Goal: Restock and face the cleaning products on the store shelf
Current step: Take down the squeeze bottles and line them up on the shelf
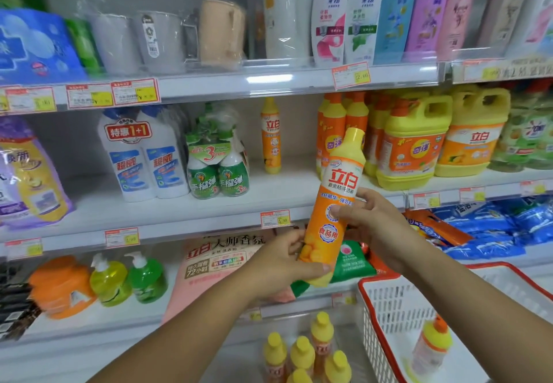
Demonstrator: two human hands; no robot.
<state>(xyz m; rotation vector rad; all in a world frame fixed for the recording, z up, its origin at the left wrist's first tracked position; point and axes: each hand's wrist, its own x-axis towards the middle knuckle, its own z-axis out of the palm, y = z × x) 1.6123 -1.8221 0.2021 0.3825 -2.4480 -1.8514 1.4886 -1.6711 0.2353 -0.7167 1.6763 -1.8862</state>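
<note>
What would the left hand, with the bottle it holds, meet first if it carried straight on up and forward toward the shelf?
Probably the middle shelf itself: the left hand aims its bottle at the gap beside the lone matching bottle. Depth is uncertain.

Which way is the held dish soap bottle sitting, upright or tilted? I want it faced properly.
Tilted. The dish soap bottle leans with its yellow cap toward the upper right, label facing the camera, held off the shelf by the left hand and right hand.
</note>
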